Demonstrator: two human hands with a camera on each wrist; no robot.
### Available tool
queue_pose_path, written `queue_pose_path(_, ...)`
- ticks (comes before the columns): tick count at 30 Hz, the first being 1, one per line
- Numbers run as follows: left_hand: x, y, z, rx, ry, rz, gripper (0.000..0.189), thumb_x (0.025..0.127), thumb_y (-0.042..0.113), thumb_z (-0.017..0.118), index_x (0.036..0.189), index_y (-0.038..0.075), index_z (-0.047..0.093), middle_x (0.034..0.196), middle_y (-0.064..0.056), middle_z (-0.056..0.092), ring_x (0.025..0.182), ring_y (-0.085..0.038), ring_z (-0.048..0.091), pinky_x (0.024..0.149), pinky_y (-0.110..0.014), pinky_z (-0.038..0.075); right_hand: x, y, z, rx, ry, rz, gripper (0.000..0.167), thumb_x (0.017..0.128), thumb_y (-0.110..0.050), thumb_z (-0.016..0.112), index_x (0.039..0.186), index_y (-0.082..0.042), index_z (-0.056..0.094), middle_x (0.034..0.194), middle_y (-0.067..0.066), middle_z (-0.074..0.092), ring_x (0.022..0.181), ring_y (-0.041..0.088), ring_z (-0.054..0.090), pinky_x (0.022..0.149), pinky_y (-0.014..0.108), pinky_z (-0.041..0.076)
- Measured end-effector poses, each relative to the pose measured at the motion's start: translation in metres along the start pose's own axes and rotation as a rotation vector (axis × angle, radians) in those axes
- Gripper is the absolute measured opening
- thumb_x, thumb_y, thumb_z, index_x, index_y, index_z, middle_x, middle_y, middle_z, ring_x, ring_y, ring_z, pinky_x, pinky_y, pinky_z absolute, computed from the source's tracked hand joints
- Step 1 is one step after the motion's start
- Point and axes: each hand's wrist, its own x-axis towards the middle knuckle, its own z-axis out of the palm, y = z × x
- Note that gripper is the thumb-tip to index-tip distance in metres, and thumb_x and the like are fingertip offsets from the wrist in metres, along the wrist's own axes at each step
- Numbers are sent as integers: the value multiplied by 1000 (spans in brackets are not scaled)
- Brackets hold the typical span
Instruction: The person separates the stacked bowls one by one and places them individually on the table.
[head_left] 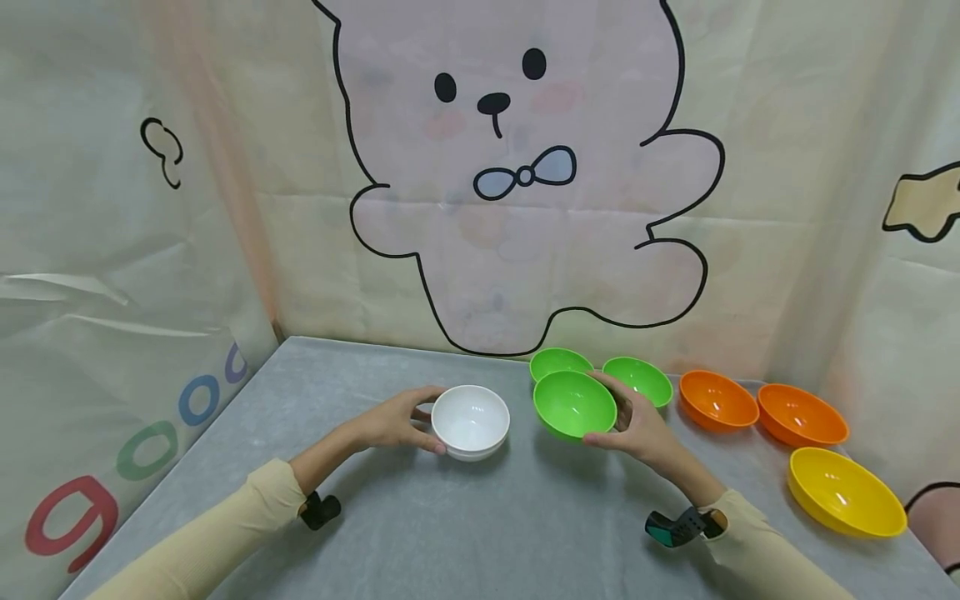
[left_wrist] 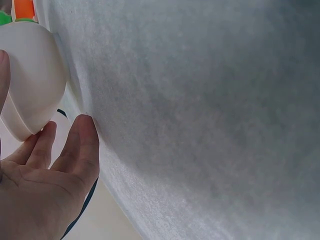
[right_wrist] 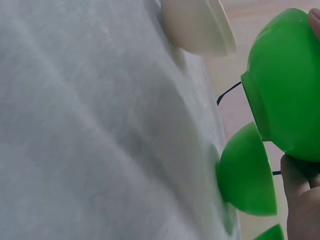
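Note:
On the grey cloth, a white bowl (head_left: 470, 419) stands upright, with a second edge line just under its rim. My left hand (head_left: 399, 421) holds it at its left side, thumb at the front and fingers behind; the left wrist view shows fingertips (left_wrist: 47, 131) at the rim. My right hand (head_left: 637, 427) grips a green bowl (head_left: 574, 405) by its right side, thumb near the front rim. That bowl is raised off the cloth and tilted, its base (right_wrist: 254, 107) showing in the right wrist view. Two more green bowls, one at the left (head_left: 558, 362) and one at the right (head_left: 637, 380), stand behind it.
Two orange bowls, a nearer-centre one (head_left: 718, 402) and a farther-right one (head_left: 802, 415), stand along the back right. A yellow bowl (head_left: 846, 492) sits near the table's right edge. Behind the table (head_left: 450, 533) hangs a curtain (head_left: 300, 208) with a bear drawing.

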Motion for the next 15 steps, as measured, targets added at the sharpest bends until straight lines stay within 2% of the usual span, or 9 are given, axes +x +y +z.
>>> queue_pose_path(15,2,-1,0,-7,-7,9,85,83,10,87,151,-4,39,148,-20,45,121,-46,56,97,-51,51,-33,5,-19,-125,86,1,86,76,12,83,148,13,36,147,31,40,124,7,50,96,19,47)
